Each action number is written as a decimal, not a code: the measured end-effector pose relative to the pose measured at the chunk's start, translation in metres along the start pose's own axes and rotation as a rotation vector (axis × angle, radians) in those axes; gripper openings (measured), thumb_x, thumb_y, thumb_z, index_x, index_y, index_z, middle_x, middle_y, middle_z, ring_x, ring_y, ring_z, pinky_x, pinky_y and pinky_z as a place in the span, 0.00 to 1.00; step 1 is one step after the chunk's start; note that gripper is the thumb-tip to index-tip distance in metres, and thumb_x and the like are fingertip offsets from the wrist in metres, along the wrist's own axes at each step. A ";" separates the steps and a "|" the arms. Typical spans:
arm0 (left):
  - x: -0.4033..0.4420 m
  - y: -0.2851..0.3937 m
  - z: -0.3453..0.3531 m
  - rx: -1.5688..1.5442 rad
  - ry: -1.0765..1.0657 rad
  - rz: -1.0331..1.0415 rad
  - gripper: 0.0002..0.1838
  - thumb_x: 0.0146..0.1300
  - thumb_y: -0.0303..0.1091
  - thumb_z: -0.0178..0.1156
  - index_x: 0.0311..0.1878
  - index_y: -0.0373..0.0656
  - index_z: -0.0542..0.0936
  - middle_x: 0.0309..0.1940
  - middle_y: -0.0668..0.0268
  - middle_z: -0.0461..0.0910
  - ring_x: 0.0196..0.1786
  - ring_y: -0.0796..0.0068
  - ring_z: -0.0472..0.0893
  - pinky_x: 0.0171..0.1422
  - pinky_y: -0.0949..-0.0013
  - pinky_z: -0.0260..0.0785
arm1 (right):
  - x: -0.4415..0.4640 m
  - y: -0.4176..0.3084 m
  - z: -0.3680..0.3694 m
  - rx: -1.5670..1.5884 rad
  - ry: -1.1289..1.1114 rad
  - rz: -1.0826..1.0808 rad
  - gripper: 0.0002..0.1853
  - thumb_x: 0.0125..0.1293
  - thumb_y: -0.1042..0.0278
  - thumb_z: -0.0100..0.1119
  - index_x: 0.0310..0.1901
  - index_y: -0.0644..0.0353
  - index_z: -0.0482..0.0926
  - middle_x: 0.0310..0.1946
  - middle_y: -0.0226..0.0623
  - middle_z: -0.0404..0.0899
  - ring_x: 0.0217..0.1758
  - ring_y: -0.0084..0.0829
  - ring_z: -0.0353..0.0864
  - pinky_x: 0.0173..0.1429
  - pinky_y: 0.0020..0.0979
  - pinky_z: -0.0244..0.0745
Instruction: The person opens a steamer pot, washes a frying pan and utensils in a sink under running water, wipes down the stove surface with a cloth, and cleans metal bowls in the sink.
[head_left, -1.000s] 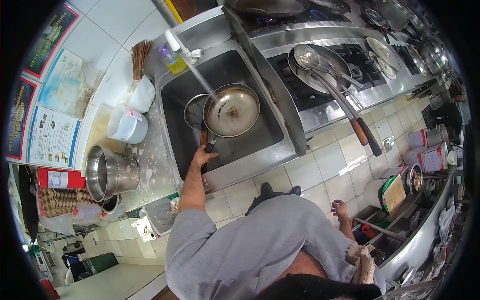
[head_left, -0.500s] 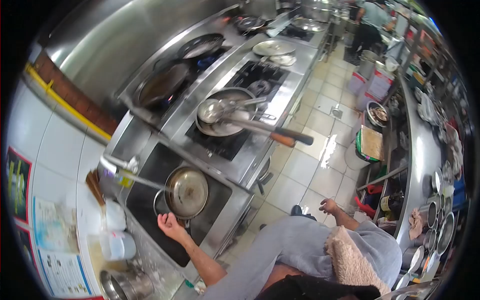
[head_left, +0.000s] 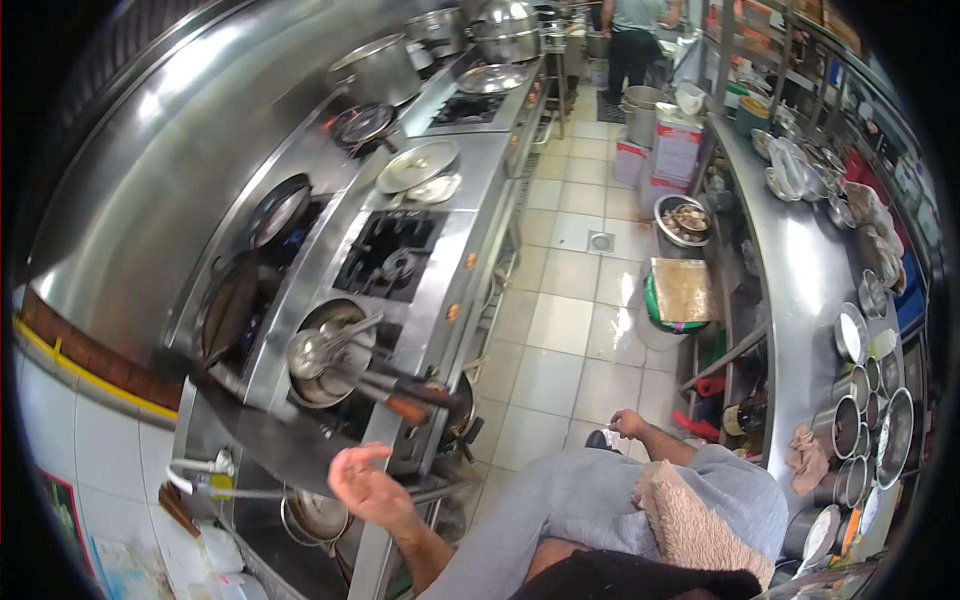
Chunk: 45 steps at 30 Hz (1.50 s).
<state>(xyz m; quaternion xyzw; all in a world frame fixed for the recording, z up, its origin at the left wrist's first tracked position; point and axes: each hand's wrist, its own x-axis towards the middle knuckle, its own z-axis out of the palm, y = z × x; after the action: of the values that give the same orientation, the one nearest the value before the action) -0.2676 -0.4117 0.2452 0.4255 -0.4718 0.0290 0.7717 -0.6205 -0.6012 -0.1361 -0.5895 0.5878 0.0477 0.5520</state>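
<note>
While the left hand [head_left: 374,488] hovers open, right hand [head_left: 628,424], grip unclear, pan [head_left: 318,514] partly hidden.

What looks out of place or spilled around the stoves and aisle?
Utensils lie in the near stove pan, long handles jutting past its rim toward the aisle; might get bumped. A flat tan piece sits askew over a green-lined bin. No clear spill on the floor tiles, though glare hides patches.

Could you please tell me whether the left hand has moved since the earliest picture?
Yes. Judged against the sink, the left hand has come up from the near side of the pan and shifted toward the stove.
</note>
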 end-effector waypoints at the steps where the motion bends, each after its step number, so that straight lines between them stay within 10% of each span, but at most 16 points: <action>1: -0.005 -0.011 0.032 0.013 0.033 -0.117 0.21 0.58 0.28 0.52 0.53 0.31 0.64 0.37 0.58 0.73 0.35 0.66 0.75 0.42 0.66 0.68 | 0.007 0.005 -0.023 -0.087 0.017 -0.038 0.17 0.49 0.64 0.61 0.41 0.61 0.77 0.21 0.39 0.78 0.18 0.25 0.75 0.18 0.26 0.69; 13: 0.030 -0.188 0.269 0.445 -1.056 -0.486 0.23 0.53 0.39 0.62 0.52 0.40 0.71 0.42 0.59 0.75 0.39 0.66 0.76 0.44 0.66 0.69 | 0.101 -0.032 -0.189 0.024 0.231 -0.260 0.16 0.56 0.62 0.57 0.42 0.64 0.76 0.29 0.38 0.79 0.26 0.26 0.78 0.32 0.29 0.74; 23: 0.108 -0.405 0.420 0.517 -1.479 -0.430 0.27 0.56 0.43 0.59 0.56 0.41 0.68 0.47 0.56 0.73 0.45 0.62 0.76 0.49 0.63 0.70 | 0.184 0.053 -0.282 -0.052 0.351 0.184 0.17 0.53 0.57 0.56 0.32 0.65 0.80 0.26 0.48 0.80 0.24 0.34 0.80 0.31 0.32 0.76; 28: 0.182 -0.467 0.524 0.342 -1.548 -0.446 0.26 0.56 0.43 0.59 0.56 0.42 0.68 0.48 0.55 0.73 0.47 0.61 0.76 0.50 0.63 0.69 | 0.226 0.088 -0.308 0.055 0.259 0.376 0.15 0.53 0.57 0.57 0.31 0.62 0.81 0.23 0.40 0.80 0.25 0.31 0.81 0.33 0.32 0.76; 33: 0.216 -0.528 0.597 0.273 -1.550 -0.415 0.25 0.56 0.43 0.59 0.55 0.42 0.69 0.48 0.56 0.73 0.45 0.62 0.76 0.51 0.64 0.68 | 0.352 0.134 -0.298 -0.411 0.126 -0.058 0.14 0.51 0.55 0.57 0.31 0.56 0.82 0.23 0.34 0.81 0.29 0.28 0.81 0.37 0.32 0.75; 34: 0.218 -0.544 0.608 0.264 -1.555 -0.408 0.25 0.56 0.42 0.60 0.55 0.42 0.69 0.47 0.58 0.73 0.42 0.66 0.75 0.49 0.66 0.69 | 0.347 0.075 -0.321 -0.752 0.210 -0.333 0.14 0.51 0.53 0.57 0.31 0.55 0.83 0.24 0.33 0.81 0.30 0.28 0.81 0.37 0.32 0.74; 35: 0.222 -0.561 0.619 0.259 -1.551 -0.399 0.25 0.56 0.40 0.61 0.55 0.41 0.69 0.46 0.60 0.73 0.39 0.69 0.75 0.48 0.68 0.70 | 0.318 0.027 -0.354 0.098 0.300 0.126 0.15 0.52 0.52 0.56 0.28 0.55 0.82 0.23 0.34 0.81 0.27 0.30 0.80 0.34 0.33 0.73; 38: 0.242 -0.609 0.651 0.315 -1.508 -0.427 0.25 0.55 0.40 0.61 0.54 0.39 0.70 0.45 0.59 0.73 0.38 0.70 0.75 0.47 0.69 0.70 | 0.371 -0.019 -0.424 0.067 0.238 0.156 0.15 0.53 0.53 0.55 0.25 0.55 0.82 0.22 0.35 0.80 0.26 0.32 0.79 0.32 0.34 0.72; 40: 0.261 -0.641 0.672 0.365 -1.450 -0.469 0.25 0.56 0.40 0.60 0.54 0.39 0.70 0.46 0.58 0.73 0.39 0.67 0.76 0.47 0.67 0.69 | 0.477 0.043 -0.452 -0.043 0.087 0.083 0.15 0.54 0.53 0.53 0.26 0.55 0.82 0.22 0.33 0.80 0.26 0.30 0.80 0.32 0.33 0.72; 45: 0.340 -0.702 0.717 0.520 -1.202 -0.449 0.23 0.55 0.38 0.61 0.51 0.35 0.72 0.44 0.54 0.74 0.36 0.65 0.76 0.45 0.66 0.69 | 0.547 -0.065 -0.642 -0.795 0.207 -0.096 0.11 0.53 0.63 0.51 0.26 0.56 0.82 0.28 0.44 0.80 0.29 0.40 0.81 0.37 0.35 0.76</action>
<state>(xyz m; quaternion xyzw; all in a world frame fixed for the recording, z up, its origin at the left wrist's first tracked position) -0.2705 -1.4698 0.1973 0.6262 -0.6957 -0.2603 0.2369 -0.7856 -1.4251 -0.2353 -0.7853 0.5477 0.1856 0.2210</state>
